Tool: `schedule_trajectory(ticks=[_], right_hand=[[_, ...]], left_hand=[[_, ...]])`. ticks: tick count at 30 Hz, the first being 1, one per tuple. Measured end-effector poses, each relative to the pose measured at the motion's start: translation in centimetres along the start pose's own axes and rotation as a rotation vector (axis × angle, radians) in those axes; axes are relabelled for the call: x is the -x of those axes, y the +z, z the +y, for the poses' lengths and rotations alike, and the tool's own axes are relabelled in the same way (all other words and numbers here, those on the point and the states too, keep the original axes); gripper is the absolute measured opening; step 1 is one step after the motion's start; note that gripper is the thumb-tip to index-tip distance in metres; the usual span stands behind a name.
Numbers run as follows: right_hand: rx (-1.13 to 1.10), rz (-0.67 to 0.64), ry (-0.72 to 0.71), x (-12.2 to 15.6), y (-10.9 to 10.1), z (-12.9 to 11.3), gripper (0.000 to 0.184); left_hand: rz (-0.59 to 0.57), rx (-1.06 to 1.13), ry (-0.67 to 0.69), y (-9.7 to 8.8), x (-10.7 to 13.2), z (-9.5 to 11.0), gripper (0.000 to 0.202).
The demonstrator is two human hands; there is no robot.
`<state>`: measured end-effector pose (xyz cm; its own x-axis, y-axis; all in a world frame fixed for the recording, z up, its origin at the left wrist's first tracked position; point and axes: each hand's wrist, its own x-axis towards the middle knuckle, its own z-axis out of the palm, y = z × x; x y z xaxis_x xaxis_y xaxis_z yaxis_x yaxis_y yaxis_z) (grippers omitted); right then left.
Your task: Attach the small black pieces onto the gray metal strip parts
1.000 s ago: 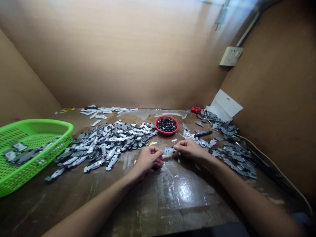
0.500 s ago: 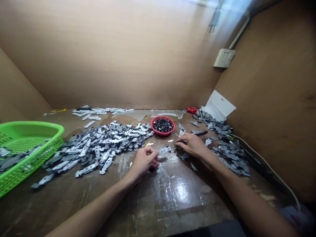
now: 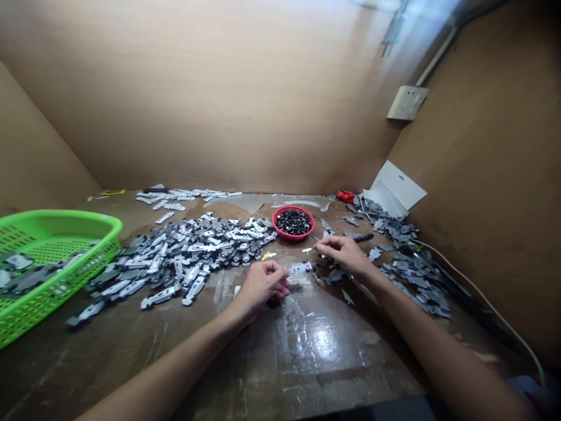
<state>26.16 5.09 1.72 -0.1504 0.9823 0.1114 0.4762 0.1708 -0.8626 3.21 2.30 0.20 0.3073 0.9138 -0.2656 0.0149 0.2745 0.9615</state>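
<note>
One bracket (image 3: pixel 300 268) separates left hand (image 3: pixel 262 287) from right hand (image 3: pixel 345 254), red bowl (image 3: pixel 293 237) beyond.

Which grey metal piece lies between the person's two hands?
The lone flat metal plate right beside the left hand: it lies by itself, while the others sit in heaps.

A moment ago the two hands were together; now the right hand (image 3: pixel 346 255) has drawn away, and the small metal plate (image 3: pixel 300 268) once pinched between them lies on the worktop (image 3: pixel 324 351), just beside the left hand (image 3: pixel 263 286).
</note>
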Motion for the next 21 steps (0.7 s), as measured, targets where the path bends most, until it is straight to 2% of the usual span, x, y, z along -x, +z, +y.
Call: schedule_trajectory(ticks=[4, 7, 12, 17, 21], right_hand=[[-0.082, -0.014, 0.006, 0.1, 0.3, -0.2, 0.031], [-0.035, -0.020, -0.039, 0.5, 0.7, -0.9, 0.027], [0.127, -0.019, -0.190, 1.7, 2.1, -2.6, 0.016], [0.234, -0.074, -0.419, 2.4, 3.6, -3.0, 0.009], [0.281, -0.071, -0.460, 2.5, 4.2, -2.7, 0.010]], left_hand=[[0.003, -0.019, -0.011, 0.1, 0.1, -0.1, 0.027], [-0.011, -0.036, -0.015, 0.2, 0.1, -0.6, 0.028], [-0.014, -0.065, -0.006, 0.3, 0.0, -1.1, 0.027], [-0.010, -0.065, -0.009, 0.5, 0.0, -1.1, 0.024], [-0.001, -0.066, -0.001, 0.4, 0.0, -1.0, 0.022]])
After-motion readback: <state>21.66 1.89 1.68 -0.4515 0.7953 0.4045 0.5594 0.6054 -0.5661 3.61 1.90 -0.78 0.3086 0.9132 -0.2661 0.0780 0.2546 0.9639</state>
